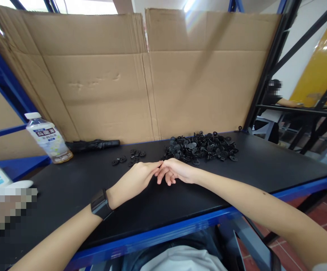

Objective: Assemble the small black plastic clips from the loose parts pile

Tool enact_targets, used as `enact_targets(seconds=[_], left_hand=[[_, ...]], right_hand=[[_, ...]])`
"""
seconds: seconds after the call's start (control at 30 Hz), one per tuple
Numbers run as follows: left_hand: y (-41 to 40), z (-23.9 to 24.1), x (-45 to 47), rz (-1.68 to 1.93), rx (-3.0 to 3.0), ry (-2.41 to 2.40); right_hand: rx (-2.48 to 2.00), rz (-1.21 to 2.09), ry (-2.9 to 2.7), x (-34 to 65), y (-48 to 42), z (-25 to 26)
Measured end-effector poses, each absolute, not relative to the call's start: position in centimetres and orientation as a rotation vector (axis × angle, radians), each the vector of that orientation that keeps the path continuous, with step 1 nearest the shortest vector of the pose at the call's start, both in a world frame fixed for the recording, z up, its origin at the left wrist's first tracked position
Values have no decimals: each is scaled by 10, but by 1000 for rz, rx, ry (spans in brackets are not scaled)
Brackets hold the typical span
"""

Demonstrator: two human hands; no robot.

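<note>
My left hand [137, 177] and my right hand [174, 171] meet fingertip to fingertip over the middle of the black worktop [67, 188]. Both hands have their fingers pinched together; whatever sits between them is too small to make out. A black watch [100, 204] is on my left wrist. Just beyond my right hand lies a large heap of small black plastic parts [201, 147]. A few loose black parts [129, 157] lie beyond my left hand.
A drink bottle [48, 138] stands at the left, with a folded black umbrella [94, 145] beside it. Cardboard sheets [152, 75] wall off the back. The table has a blue front edge [180, 229]. Another person [276, 99] sits beyond the shelving at the right.
</note>
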State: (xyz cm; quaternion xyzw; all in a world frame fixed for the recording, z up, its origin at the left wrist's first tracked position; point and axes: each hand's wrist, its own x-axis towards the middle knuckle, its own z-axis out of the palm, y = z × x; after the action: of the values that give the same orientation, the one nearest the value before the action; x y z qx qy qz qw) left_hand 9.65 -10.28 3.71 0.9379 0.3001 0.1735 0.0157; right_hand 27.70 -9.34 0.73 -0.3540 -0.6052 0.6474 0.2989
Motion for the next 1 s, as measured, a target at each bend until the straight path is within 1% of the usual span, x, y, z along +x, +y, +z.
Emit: enact_targets(seconds=[0.27, 0.43, 0.53, 1.0], left_hand=[[-107, 28, 103, 350, 3108, 1094], [-113, 22, 109, 334, 3270, 1167], [-114, 22, 111, 406, 3345, 1146], [-101, 16, 110, 893, 3398, 848]], right_hand=[[-950, 1663, -1638, 271, -94, 6], [-1004, 1460, -1580, 263, -101, 2], [-990, 1375, -1518, 259, -105, 2], [-904, 1200, -1297, 253, -114, -6]])
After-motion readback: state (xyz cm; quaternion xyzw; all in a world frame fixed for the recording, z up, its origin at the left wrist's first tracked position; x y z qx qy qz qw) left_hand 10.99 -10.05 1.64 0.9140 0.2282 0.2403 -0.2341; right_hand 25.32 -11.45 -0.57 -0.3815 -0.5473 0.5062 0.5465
